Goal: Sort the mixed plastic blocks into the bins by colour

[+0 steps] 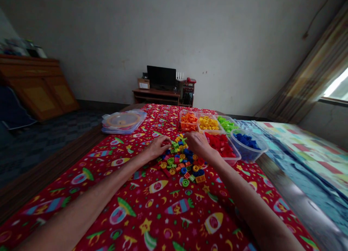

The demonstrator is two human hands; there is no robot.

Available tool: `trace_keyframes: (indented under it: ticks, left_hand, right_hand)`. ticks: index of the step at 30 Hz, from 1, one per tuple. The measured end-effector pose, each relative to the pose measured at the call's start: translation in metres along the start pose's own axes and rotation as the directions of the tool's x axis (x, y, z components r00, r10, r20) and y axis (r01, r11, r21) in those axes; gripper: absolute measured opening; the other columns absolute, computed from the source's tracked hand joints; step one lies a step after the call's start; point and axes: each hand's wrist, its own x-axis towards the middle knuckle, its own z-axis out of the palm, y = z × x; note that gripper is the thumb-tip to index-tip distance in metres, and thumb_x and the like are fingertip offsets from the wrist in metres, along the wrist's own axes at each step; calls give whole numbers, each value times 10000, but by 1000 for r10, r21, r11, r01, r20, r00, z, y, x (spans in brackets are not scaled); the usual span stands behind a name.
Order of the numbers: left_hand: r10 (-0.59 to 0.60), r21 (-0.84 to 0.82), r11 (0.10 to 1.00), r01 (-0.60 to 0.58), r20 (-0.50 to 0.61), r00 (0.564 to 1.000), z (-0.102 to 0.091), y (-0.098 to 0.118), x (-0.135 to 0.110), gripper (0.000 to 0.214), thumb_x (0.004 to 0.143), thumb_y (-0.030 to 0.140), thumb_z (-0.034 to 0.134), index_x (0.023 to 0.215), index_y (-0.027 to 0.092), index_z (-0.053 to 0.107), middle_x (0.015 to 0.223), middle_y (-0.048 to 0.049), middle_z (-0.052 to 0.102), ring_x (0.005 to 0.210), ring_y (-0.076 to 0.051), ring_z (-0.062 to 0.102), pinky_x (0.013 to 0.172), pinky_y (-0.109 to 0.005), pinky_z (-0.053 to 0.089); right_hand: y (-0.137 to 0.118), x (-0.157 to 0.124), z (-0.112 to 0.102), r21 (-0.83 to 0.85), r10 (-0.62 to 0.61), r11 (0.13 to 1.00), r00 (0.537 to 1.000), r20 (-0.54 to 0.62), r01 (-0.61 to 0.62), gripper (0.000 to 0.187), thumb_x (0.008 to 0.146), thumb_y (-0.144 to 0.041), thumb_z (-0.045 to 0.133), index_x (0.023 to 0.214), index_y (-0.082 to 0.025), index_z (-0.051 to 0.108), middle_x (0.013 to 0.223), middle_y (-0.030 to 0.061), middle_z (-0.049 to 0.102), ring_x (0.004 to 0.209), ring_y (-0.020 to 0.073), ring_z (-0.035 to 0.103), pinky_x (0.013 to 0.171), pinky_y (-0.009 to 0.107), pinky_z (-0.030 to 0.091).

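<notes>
A loose pile of small plastic building blocks (179,159) in several colours lies on the red tablecloth (152,207), round pieces mixed with square ones. At the pile's left edge is my left hand (158,148), its fingers bent and the thumb apart from them, with nothing visible between. My right hand (197,143) reaches over the far right side of the pile, fingers pinched down at a green building block (185,139); the hand hides part of its own fingertips. Beside my right wrist stands a clear box of red blocks (221,145).
Behind the red box are clear boxes of orange blocks (189,121), yellow blocks (208,123) and green blocks (227,124). A round tub of blue blocks (247,141) stands at the right. Stacked clear lids (123,121) lie at the far left. A bed (307,145) adjoins the right side.
</notes>
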Motion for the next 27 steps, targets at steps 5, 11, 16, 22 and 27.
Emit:
trace_keyframes:
  ticks: [5, 11, 16, 22, 27]
  left_hand:
    - [181, 16, 983, -182, 53, 982, 12, 1, 0, 378, 845, 288, 496, 1199, 185, 583, 1253, -89, 602, 1167, -234, 538, 1018, -367, 412]
    - [96, 63, 993, -96, 10, 995, 17, 5, 3, 251, 788, 229, 571, 1012, 169, 669, 999, -80, 693, 931, -224, 638, 854, -333, 498]
    - [12, -26, 1000, -14, -75, 997, 9, 11, 2, 236, 794, 303, 560, 940, 160, 677, 949, -75, 710, 888, -226, 650, 815, -326, 503]
    - [-71, -216, 976, 35, -163, 984, -1, 14, 4, 372, 774, 499, 555, 909, 167, 656, 883, -64, 706, 813, -216, 648, 735, -307, 508]
    - [-170, -442, 894, 78, -172, 970, -3, 25, 5, 487, 696, 549, 628, 973, 151, 585, 801, -38, 665, 698, -181, 628, 634, -276, 489]
  right_hand:
    - [2, 9, 29, 23, -27, 999, 999, 26, 26, 396, 854, -35, 354, 1173, -99, 579, 1121, 157, 623, 1025, 201, 563, 897, 291, 416]
    - [10, 14, 50, 84, -30, 996, 999, -37, 33, 354, 861, -54, 408, 1179, -84, 563, 1065, 161, 629, 1002, 211, 564, 890, 312, 425]
    - [17, 11, 44, 160, -65, 983, 985, -158, 90, 329, 871, -188, 522, 1191, -113, 531, 1048, 150, 637, 984, 208, 568, 853, 309, 421]
    - [23, 21, 33, 528, 69, 849, 985, -159, 26, 179, 865, -301, 519, 838, -140, 591, 760, 51, 642, 694, 146, 589, 647, 246, 437]
    - [20, 22, 28, 856, 21, 518, 1000, -22, 8, 203, 808, -270, 570, 965, -144, 593, 721, 0, 630, 589, 103, 578, 544, 205, 447]
